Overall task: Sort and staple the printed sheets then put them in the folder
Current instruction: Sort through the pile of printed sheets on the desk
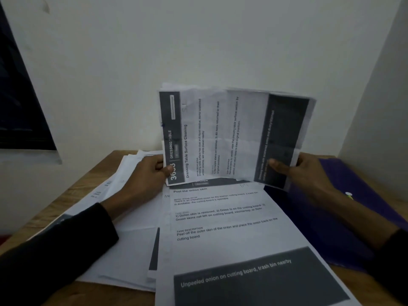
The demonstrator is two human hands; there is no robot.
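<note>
Hands, left and right, pinch upright sheets by the short ends; folder lies nearer right.

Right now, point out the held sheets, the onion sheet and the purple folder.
held sheets (223,138), head view, printed middle.
onion sheet (220,241), head view, white text area.
purple folder (309,226), head view, bare cover.

Long black sleeves on both arms, bare hands
</note>
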